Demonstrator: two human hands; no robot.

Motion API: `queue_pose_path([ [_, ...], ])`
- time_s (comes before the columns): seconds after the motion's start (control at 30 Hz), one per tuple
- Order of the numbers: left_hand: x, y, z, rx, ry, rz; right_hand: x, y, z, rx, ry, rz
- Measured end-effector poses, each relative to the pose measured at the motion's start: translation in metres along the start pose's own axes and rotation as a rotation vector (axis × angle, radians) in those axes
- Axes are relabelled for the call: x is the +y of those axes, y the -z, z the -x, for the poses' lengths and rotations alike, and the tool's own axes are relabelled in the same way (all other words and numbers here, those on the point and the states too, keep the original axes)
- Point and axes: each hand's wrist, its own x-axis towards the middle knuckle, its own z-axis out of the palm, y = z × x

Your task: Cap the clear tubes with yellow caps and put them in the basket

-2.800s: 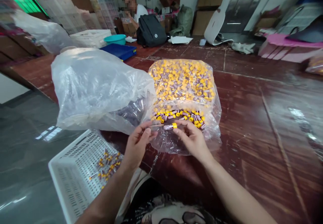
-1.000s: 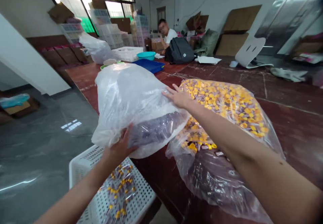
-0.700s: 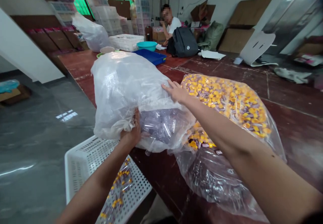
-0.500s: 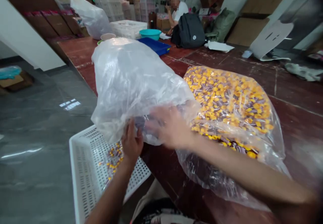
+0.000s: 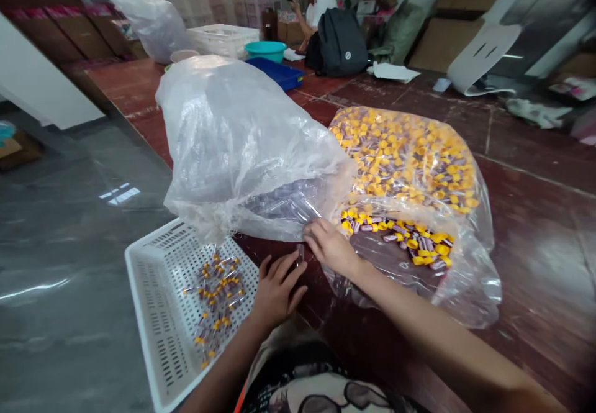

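Observation:
A large cloudy plastic bag (image 5: pixel 242 121) lies on the table, its mouth towards me and clear tubes (image 5: pixel 298 202) showing inside. My right hand (image 5: pixel 333 248) is at the mouth, fingers curled in a pinch around what looks like the end of a clear tube. Just below, my left hand (image 5: pixel 279 289) rests low over the table edge with its fingers apart. One fingertip touches a small clear tube (image 5: pixel 300 253). To the right, a clear bag (image 5: pixel 405 158) bulges with yellow-capped, purple-patterned pieces, several spilling towards its open end.
A white perforated basket (image 5: pixel 149 313) at the left holds clear tubes with yellow ends. Behind the bags are a blue tray (image 5: pixel 279 72), a turquoise basin (image 5: pixel 265 51), a white crate (image 5: pixel 223 39) and a dark backpack (image 5: pixel 342 43). A person (image 5: pixel 321 6) sits at the far side.
My left hand has come down from the bag's mouth, moving right to the table edge. The right hand, blurred before, has settled at the mouth. The basket's contents show more fully.

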Motion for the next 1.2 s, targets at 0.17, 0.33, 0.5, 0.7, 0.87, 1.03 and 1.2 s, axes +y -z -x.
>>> queue_pose_path([
  [0.17,-0.009,0.011,-0.018,-0.181,-0.030,-0.093,-0.003,0.006,0.007,0.075,-0.044,-0.050],
  [0.33,-0.024,0.008,-0.046,-0.136,-0.221,-0.163,-0.006,0.036,0.023,0.279,-0.133,0.050],
  [0.5,-0.012,0.030,-0.059,0.008,-0.332,0.193,0.036,0.078,0.072,0.343,-0.314,0.196],
  [0.7,0.041,0.017,-0.084,0.160,0.415,1.199,0.046,0.067,0.085,0.091,-0.423,0.275],
  [0.87,0.080,-0.013,-0.095,-0.181,0.952,1.445,0.050,0.046,0.054,-0.010,-0.497,0.430],
  [1.03,0.066,-0.001,-0.081,-0.367,0.660,1.101,0.062,0.068,0.075,0.127,-0.503,0.176],
  [1.2,0.059,0.008,-0.090,-0.423,0.437,0.893,0.034,0.098,0.108,0.141,-0.419,-0.405],
])
